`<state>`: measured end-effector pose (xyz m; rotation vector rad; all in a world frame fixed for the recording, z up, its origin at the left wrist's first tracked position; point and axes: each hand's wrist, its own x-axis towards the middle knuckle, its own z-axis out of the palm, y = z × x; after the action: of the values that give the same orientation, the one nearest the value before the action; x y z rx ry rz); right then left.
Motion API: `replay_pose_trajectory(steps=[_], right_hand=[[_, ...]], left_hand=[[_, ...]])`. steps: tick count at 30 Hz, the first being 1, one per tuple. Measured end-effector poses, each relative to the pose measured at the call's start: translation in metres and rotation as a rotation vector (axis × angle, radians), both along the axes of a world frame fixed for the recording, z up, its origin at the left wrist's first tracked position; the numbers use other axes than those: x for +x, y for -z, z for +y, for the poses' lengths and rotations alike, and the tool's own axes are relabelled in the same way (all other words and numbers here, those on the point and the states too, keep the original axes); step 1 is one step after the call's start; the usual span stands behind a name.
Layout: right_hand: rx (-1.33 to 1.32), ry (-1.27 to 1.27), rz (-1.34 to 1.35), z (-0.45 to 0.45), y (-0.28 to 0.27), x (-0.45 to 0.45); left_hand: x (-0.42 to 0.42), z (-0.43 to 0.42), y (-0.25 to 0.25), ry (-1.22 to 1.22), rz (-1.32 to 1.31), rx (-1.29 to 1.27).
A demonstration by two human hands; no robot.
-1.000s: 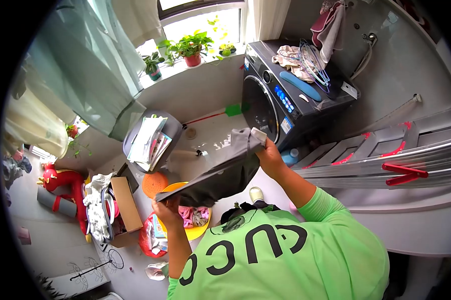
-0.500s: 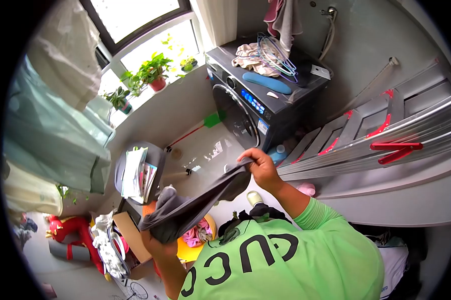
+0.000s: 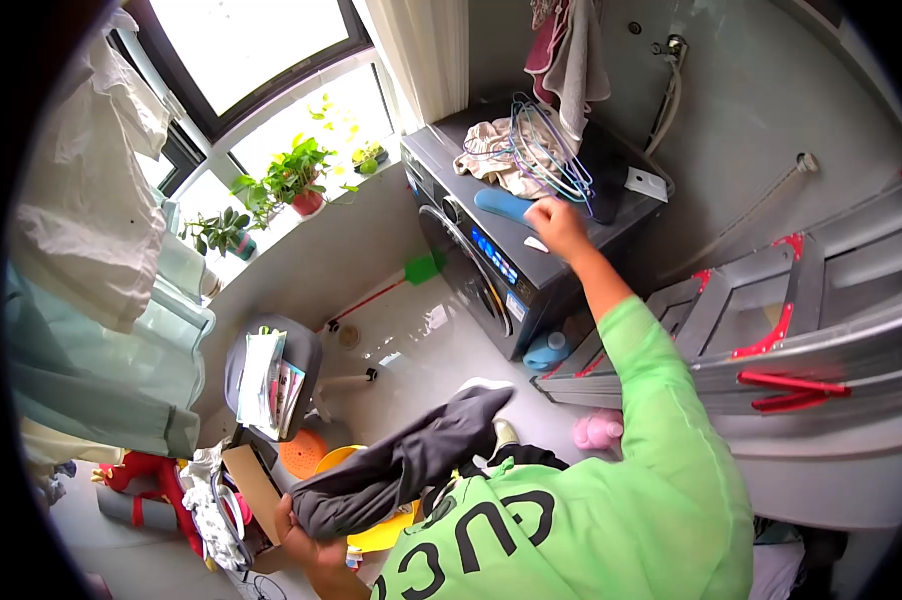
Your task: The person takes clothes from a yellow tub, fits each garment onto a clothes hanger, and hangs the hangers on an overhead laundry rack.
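Observation:
My left hand (image 3: 309, 540) is closed around one end of a dark grey garment (image 3: 401, 472), low in front of my body. The cloth stretches to the right over a yellow tub (image 3: 383, 533), its far end loose and bunched. My right hand (image 3: 561, 228) is over the top of the dark washing machine (image 3: 441, 150), at the right end of a flat blue rounded pad (image 3: 503, 204). Its fingers are blurred, and I cannot make out whether they grip anything. Just behind it lie several thin hangers (image 3: 556, 160) on a crumpled beige cloth (image 3: 496, 150).
A folding ladder (image 3: 751, 285) leans along the right side. A grey chair or stool (image 3: 306, 350) bears papers and books (image 3: 261, 385). Clothes (image 3: 91, 200) hang at the left, and potted plants (image 3: 296, 180) line the windowsill. A blue bottle (image 3: 546, 352) stands by the machine.
My right hand has let go of the dark garment and moved up to the washing machine top. The garment's right end has dropped, while my left hand keeps its hold.

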<state>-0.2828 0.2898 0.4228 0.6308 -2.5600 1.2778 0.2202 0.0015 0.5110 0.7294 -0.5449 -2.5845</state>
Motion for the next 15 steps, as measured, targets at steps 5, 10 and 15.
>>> replay_pose_trajectory(steps=[5, 10, 15], right_hand=[[0.5, 0.404, 0.028, 0.013, 0.023, -0.098], [0.782, 0.4, -0.039, 0.021, 0.032, -0.123], [0.843, 0.438, 0.207, 0.023, 0.021, -0.133]], left_hand=[[-0.008, 0.023, 0.002, -0.121, -0.081, -0.033], [-0.009, 0.038, -0.008, -0.265, -0.196, -0.115], [0.006, 0.025, -0.002, -0.311, -0.288, -0.255]])
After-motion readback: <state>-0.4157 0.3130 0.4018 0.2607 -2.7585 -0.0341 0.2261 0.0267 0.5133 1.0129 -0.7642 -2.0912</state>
